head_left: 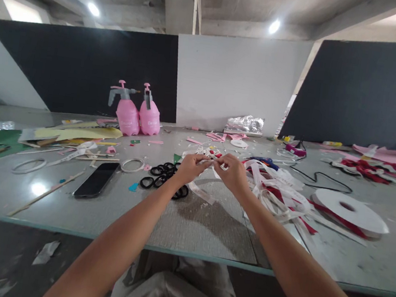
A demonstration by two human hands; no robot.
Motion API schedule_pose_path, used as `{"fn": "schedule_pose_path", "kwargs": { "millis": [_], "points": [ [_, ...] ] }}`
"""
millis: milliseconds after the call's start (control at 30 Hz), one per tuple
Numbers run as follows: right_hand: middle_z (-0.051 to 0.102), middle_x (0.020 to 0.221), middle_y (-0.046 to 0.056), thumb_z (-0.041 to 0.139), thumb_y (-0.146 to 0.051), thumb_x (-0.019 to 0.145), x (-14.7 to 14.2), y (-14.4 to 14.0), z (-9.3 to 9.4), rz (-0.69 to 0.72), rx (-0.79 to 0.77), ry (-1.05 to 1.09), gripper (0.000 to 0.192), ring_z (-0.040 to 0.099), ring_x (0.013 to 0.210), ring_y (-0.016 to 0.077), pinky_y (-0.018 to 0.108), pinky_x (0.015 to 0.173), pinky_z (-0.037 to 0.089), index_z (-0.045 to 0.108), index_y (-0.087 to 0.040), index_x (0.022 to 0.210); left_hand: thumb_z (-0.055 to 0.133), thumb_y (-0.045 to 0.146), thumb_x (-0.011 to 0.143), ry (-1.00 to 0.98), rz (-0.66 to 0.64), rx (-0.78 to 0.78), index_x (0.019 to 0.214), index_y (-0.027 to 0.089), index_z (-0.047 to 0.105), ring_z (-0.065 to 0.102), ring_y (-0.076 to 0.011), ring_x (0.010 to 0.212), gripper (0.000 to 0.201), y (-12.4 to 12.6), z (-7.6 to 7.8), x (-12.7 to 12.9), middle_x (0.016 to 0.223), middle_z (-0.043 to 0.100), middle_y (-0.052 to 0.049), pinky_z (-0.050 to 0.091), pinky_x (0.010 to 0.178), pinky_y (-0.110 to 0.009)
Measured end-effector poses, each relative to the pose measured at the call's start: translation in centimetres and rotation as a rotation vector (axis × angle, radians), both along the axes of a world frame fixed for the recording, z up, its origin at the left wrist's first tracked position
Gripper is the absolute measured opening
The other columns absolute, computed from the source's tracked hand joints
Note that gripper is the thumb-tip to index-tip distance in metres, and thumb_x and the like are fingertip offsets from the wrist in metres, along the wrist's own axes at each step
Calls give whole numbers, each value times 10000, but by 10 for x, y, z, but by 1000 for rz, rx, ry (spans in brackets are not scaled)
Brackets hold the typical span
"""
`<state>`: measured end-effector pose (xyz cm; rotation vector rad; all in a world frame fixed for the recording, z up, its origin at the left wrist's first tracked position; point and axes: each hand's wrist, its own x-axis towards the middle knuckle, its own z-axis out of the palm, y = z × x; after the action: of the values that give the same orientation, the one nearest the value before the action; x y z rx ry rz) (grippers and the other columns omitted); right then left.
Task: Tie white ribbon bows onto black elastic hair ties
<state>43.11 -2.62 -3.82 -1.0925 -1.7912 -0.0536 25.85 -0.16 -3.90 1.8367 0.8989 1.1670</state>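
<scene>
The person's two arms are bare from the lower frame edge to the wrists, with no sleeve, watch, bracelet or glove on either. The left hand (pixel 191 166) and the right hand (pixel 233 172) are bare as well, and no ring can be made out on the fingers. Below the near edge of the worktop (pixel 67 199), the lap is covered in pale beige, loosely creased cloth (pixel 179 287).

Both arms outstretched over table edge (pixel 63 229); left hand (pixel 191 167) and right hand (pixel 233 172) close together, fingertips pinched, knuckles up.
</scene>
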Motion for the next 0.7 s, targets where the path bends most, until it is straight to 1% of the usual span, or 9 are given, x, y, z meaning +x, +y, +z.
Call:
{"fn": "schedule_pose_path", "kwargs": {
  "millis": [67,167,267,333,433,533,700],
  "points": [
    [656,781,49,559,-189,788,0,0,0,-14,34,-52,119,587,745,187,293,706,424,664,-194,732,643,515,765,44,11,22,956,114,734,370,-74,477,453,-2,1,0,520,485,38,292,478,-200],
    [658,808,61,550,-163,771,0,0,0,-44,80,-145,119,590,796,210,314,752,420,662,-195,744,644,489,768,111,51,92,923,124,755,421,-88,523,412,-3,0,2,589,574,7,312,504,-200],
    [653,807,60,547,-154,768,1,0,0,-42,81,-162,124,591,783,207,308,732,419,661,-195,742,633,467,781,131,54,118,919,133,763,452,-94,541,384,-2,-2,3,616,612,-2,331,518,-201],
    [642,787,52,545,-156,771,2,0,1,-9,60,-129,129,591,745,190,292,693,418,659,-195,729,624,464,790,118,48,105,938,136,760,435,-88,516,384,-2,-3,3,585,587,9,332,511,-203],
    [628,753,38,546,-185,791,5,0,3,49,0,-81,140,573,668,160,273,644,411,667,-200,721,610,487,798,80,42,74,960,125,743,395,-80,472,418,-1,-3,2,516,501,34,316,488,-205],
    [634,759,38,555,-216,801,7,1,3,67,-35,-82,143,569,663,159,275,649,414,687,-208,745,626,521,778,49,30,40,960,120,732,374,-77,453,453,-1,-3,2,488,450,50,299,472,-207],
    [615,737,33,544,-189,786,7,3,1,74,3,-106,155,562,672,160,274,657,415,684,-204,723,644,539,753,55,20,2,948,125,728,366,-76,456,465,-1,-5,3,492,441,53,278,468,-210]
  ]
}}
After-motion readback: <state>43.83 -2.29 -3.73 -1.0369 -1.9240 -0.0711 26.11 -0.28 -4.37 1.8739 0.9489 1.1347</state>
